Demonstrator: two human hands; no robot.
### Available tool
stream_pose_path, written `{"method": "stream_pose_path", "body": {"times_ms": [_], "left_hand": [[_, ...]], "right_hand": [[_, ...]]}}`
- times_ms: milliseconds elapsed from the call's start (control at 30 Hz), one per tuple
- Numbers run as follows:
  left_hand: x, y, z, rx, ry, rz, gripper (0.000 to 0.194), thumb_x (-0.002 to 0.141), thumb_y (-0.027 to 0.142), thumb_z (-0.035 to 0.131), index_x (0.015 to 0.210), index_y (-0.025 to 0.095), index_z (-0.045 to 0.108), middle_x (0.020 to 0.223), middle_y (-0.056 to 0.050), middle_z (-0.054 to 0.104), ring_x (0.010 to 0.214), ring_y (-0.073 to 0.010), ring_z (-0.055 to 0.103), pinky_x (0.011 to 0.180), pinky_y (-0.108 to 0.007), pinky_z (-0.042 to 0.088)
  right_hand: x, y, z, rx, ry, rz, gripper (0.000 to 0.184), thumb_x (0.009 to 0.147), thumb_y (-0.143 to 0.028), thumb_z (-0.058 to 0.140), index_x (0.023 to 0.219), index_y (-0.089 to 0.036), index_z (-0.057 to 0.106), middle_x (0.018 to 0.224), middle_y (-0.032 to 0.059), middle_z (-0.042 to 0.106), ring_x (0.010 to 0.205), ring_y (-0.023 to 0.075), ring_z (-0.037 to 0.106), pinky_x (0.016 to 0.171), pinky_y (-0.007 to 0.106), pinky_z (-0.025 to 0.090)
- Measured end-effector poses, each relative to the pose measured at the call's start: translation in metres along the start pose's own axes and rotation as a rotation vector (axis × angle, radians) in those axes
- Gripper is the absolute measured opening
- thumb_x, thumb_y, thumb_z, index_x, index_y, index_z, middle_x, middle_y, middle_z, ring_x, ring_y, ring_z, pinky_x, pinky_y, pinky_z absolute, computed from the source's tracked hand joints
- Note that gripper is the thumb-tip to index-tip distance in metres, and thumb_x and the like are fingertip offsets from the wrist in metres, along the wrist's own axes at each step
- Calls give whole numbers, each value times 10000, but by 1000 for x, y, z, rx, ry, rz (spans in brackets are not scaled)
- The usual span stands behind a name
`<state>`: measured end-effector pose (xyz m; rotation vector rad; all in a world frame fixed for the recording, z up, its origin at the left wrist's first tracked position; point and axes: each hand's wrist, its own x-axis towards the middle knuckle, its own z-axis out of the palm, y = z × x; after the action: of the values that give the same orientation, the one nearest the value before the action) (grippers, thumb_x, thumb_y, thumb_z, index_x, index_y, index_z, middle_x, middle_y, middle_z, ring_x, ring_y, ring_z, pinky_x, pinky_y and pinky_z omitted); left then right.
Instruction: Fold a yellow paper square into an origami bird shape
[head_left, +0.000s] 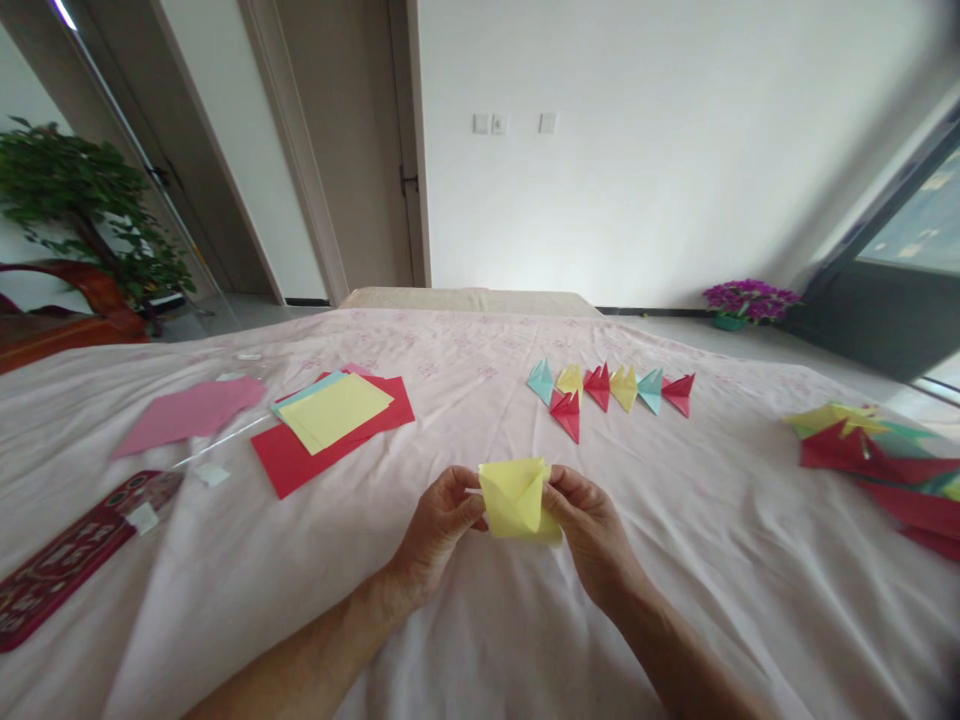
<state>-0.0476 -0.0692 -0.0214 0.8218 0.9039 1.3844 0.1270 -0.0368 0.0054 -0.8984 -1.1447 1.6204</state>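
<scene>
A partly folded piece of yellow paper (pixel 511 497) is held up between my two hands, just above the cloth. My left hand (pixel 448 515) pinches its left edge between thumb and fingers. On the other side, my right hand (pixel 585 518) grips the right edge, its thumb over the front. A crease and a loose flap show on the paper's face. Beyond my hands lies a row of small folded paper pieces (pixel 598 386) in light blue, yellow and red, with one more red folded piece (pixel 566 413) in front of the row.
On the left lie red paper sheets (pixel 281 465) under a yellow sheet (pixel 337 410), pink sheets (pixel 184 415) and a dark red patterned packet (pixel 67 560). Larger red, yellow and green folded paper (pixel 847 445) sits at far right. The pale tablecloth (pixel 300 600) is wrinkled.
</scene>
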Motion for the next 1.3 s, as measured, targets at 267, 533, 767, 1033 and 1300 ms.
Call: {"method": "stream_pose_path", "body": {"times_ms": [267,533,767,1033,1300], "left_hand": [[-5,-5,8,15,53,58,389,707,404,776,956,174,585,862,-35,664,749,-174,630,669,-264,484],[-5,-9,5,-82,55,26,370,698,429,777,901,168,612,817,-18,631,711,-147,580,655,-252,458],[-9,-5,8,-191,-44,-22,368,686,482,775,804,182,597,731,-1,612,672,-128,557,654,-237,429],[-10,-4,11,-104,-38,-51,262,703,340,790,820,172,625,757,8,648,669,-118,563,638,-218,403],[-15,-8,10,127,-36,59,337,730,393,755,941,183,598,822,-24,659,748,-158,572,698,-261,416]], "right_hand": [[-2,6,5,7,9,18,288,744,-469,736,787,-197,652,689,7,675,555,140,569,553,253,431],[-2,6,10,28,26,12,303,732,-468,748,788,-186,651,694,10,670,571,143,573,555,255,437],[0,8,11,10,38,16,303,714,-470,756,792,-194,659,668,-2,664,543,130,551,528,237,414],[-3,7,13,32,32,16,288,721,-460,753,769,-198,646,631,-13,646,512,117,528,501,223,393],[-3,9,14,42,81,25,283,697,-454,767,774,-202,664,639,-8,662,514,125,546,502,234,411]]}}
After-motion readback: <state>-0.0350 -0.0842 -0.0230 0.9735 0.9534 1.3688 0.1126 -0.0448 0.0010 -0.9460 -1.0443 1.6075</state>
